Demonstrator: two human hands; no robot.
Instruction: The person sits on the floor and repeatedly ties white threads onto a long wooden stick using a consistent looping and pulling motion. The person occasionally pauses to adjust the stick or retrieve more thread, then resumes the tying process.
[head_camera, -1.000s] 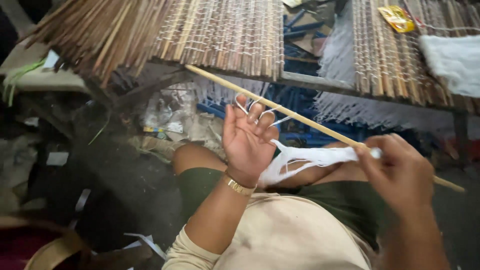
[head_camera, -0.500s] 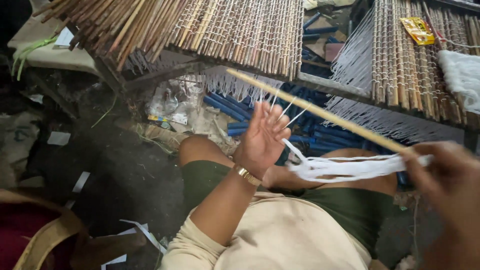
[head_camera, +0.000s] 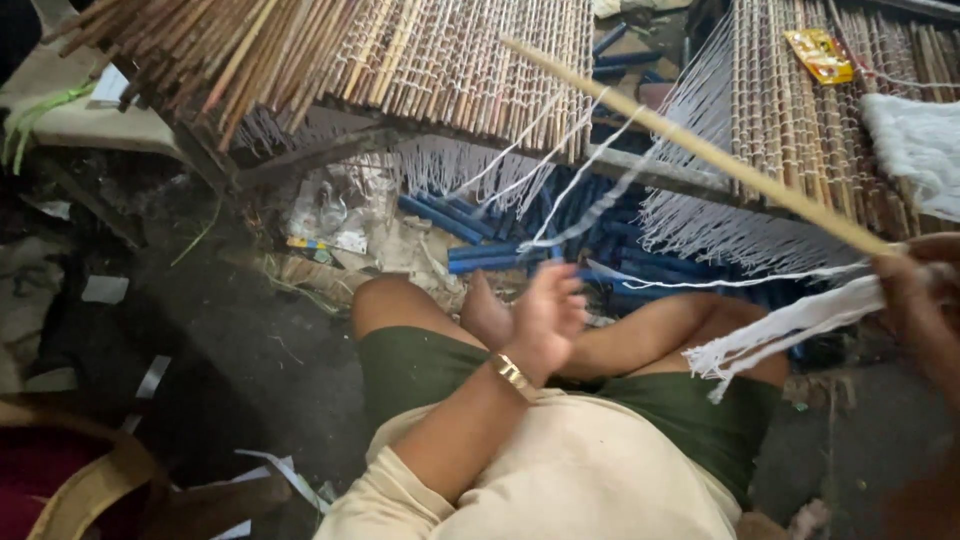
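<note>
We pinch a bundle of white threads (head_camera: 790, 325) and a long bamboo stick (head_camera: 700, 150) in our right hand (head_camera: 925, 300). Our left hand (head_camera: 545, 320) hovers loosely curled and empty above our lap; much of the reed mat (head_camera: 440, 60) is already woven, with loose threads hanging below

A dark, dusty floor (head_camera: 230, 350) carries scattered paper scraps (head_camera: 105, 290) and crumpled clear plastic (head_camera: 335, 210). Two woven stick mats (head_camera: 430, 60) lie on a low dark frame (head_camera: 300, 165), with white thread fringes (head_camera: 720, 230) hanging from their edges. Blue rods (head_camera: 480, 250) are stacked beneath. A tan strap, possibly a bag's (head_camera: 85, 495), occupies the lower left corner. Lighting is dim and even.
</note>
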